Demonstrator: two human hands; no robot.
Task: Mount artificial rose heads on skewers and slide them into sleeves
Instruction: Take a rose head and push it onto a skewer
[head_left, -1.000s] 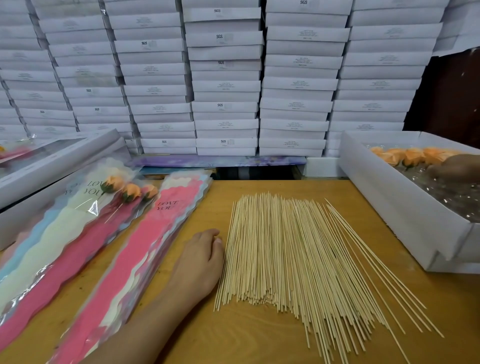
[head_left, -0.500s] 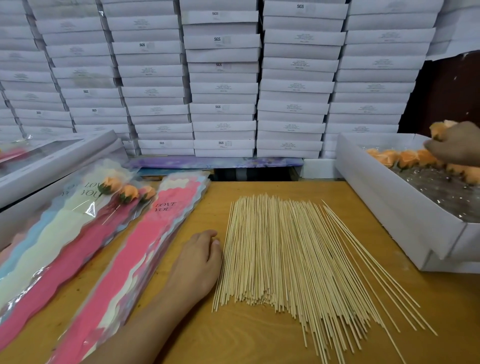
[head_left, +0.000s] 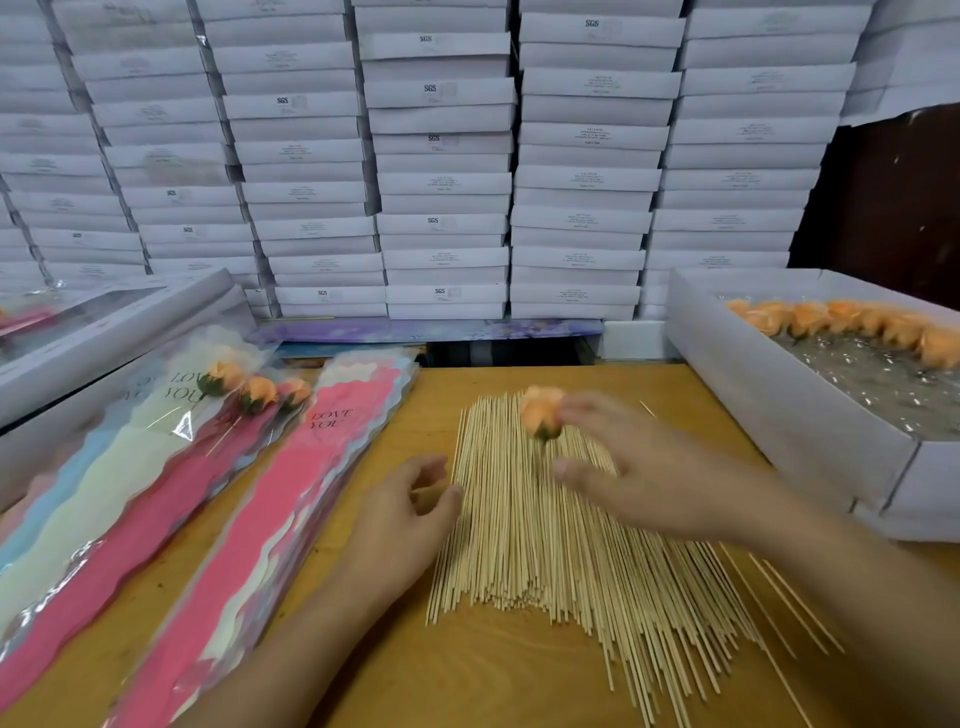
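Note:
My right hand (head_left: 639, 467) hovers over the spread of bamboo skewers (head_left: 561, 545) and pinches an orange rose head (head_left: 541, 413) at its fingertips, green base pointing down. My left hand (head_left: 402, 514) rests on the wooden table at the left edge of the skewers, fingers loosely curled and touching the outermost sticks. More orange rose heads (head_left: 852, 322) line the far side of a white box (head_left: 779, 400) at the right. Two stacks of pink and cream sleeves (head_left: 291, 499) lie at the left. The far stack (head_left: 119, 478) holds three finished roses (head_left: 257, 392).
A wall of stacked white boxes (head_left: 441, 156) closes off the back of the table. A flat white box with a clear window (head_left: 93, 332) leans at the far left. Bare wooden tabletop (head_left: 493, 675) shows in front of the skewers.
My right hand has come from the box at the right to above the skewers, carrying one rose head. My left hand's fingers have curled a little at the skewers' edge.

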